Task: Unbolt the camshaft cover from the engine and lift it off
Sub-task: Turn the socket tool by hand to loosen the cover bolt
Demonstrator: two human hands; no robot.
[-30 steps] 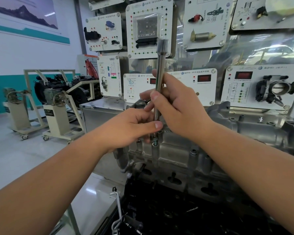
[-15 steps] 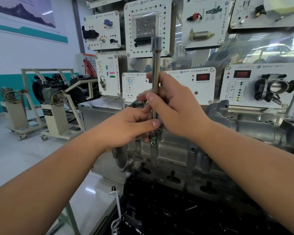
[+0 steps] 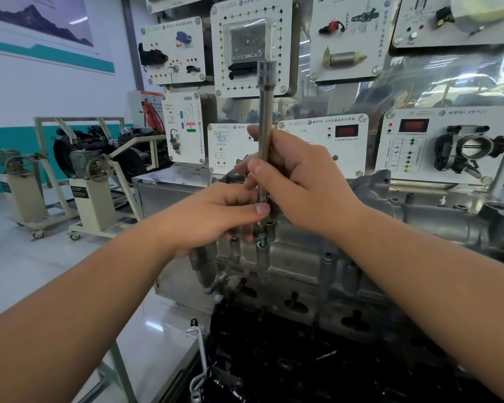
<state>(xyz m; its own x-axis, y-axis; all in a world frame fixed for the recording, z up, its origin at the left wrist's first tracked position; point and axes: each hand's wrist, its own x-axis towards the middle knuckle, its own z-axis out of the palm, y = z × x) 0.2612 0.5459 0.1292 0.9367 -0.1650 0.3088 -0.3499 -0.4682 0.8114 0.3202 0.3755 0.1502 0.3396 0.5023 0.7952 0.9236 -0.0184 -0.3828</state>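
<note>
A grey cast aluminium camshaft cover point(image 3: 317, 266) lies across the top of the engine in front of me. A long chrome socket extension bar point(image 3: 264, 112) stands upright over a bolt boss at the cover's left end. My right hand point(image 3: 300, 181) grips the bar's middle with fingers and thumb curled round it. My left hand point(image 3: 216, 216) pinches the bar's lower end just above a bolt point(image 3: 262, 237) whose head stands raised out of its boss. The bar's tip is hidden behind my fingers.
White training panels with sensors and a throttle body point(image 3: 472, 149) stand right behind the engine. The dark engine block point(image 3: 303, 359) drops away below the cover. Engine stands on castors point(image 3: 90, 181) sit at the left on the shiny floor.
Both hands have crept up a little with the bar, and the bolt head now shows higher above its boss.
</note>
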